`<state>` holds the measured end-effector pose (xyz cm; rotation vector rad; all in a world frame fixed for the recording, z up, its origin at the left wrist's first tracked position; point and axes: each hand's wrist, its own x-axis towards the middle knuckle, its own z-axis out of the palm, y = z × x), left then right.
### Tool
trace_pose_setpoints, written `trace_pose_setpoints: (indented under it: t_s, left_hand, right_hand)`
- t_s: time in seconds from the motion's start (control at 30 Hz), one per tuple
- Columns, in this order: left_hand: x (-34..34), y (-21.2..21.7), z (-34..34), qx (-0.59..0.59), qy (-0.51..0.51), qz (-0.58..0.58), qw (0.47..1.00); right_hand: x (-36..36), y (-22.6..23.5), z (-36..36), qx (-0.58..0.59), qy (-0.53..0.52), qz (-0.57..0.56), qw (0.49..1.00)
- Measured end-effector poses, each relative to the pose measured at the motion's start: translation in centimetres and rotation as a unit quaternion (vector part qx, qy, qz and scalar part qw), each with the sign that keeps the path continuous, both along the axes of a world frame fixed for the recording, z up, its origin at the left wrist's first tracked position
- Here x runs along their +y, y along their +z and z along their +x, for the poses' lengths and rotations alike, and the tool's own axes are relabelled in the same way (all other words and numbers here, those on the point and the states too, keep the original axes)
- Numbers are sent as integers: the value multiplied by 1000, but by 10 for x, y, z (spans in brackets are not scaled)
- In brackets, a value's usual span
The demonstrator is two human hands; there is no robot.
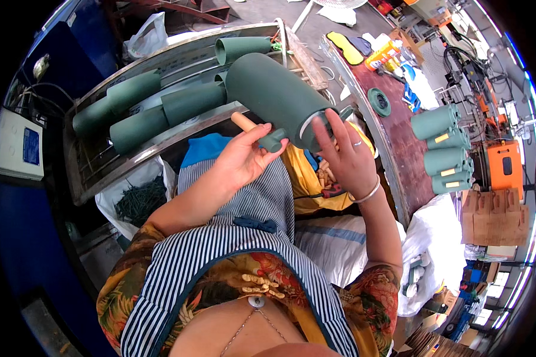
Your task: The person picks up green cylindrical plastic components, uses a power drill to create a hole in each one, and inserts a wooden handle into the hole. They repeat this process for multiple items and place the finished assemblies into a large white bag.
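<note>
A large dark-green plastic cylinder (274, 89) lies tilted in front of me, its narrower near end toward me. At that end is my right hand (345, 152), palm down, its fingers spread over the rim and a light ring-shaped edge. My left hand (250, 154) pinches a short green tubular piece (274, 140) beside the cylinder. A tan wooden-looking peg (243, 121) sticks out past the left fingertips; whether it joins the green piece is hidden by the fingers.
More green cylinders (193, 101) lie in a metal-edged trough at left. Below me a yellow bag (298, 178) holds tan pegs. A white bag (138, 199) contains dark-green strips. At right, a reddish table (393, 143) bears a green ring-shaped part (379, 102) and several green containers (438, 122).
</note>
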<state>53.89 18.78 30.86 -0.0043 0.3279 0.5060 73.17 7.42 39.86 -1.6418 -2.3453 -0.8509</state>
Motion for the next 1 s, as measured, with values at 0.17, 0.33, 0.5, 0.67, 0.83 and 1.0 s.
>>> trace_pose_setpoints:
  t_s: [0.17, 0.33, 0.5, 0.67, 0.83, 1.0]
  left_hand:
    - [-3, -2, 21, -21, 22, -47, 998]
    - [-5, -18, 25, 69, 132, 19, 989]
    - [-15, -11, 23, 69, 144, 66, 985]
    - [-28, -24, 31, 100, 177, 199, 959]
    - [-14, -43, 36, 333, 252, 563, 713]
    - [28, -44, 10, 261, 38, 408, 874]
  right_hand:
    - [9, -38, 3, 78, -168, 106, 977]
    - [10, -39, -45, 636, -101, -94, 759]
    - [17, -69, -22, 382, -178, 14, 907]
    - [28, -105, -57, 771, -191, 0, 608]
    - [20, -139, -16, 951, -42, -204, 230]
    - [4, -78, -44, 275, -51, -9, 960]
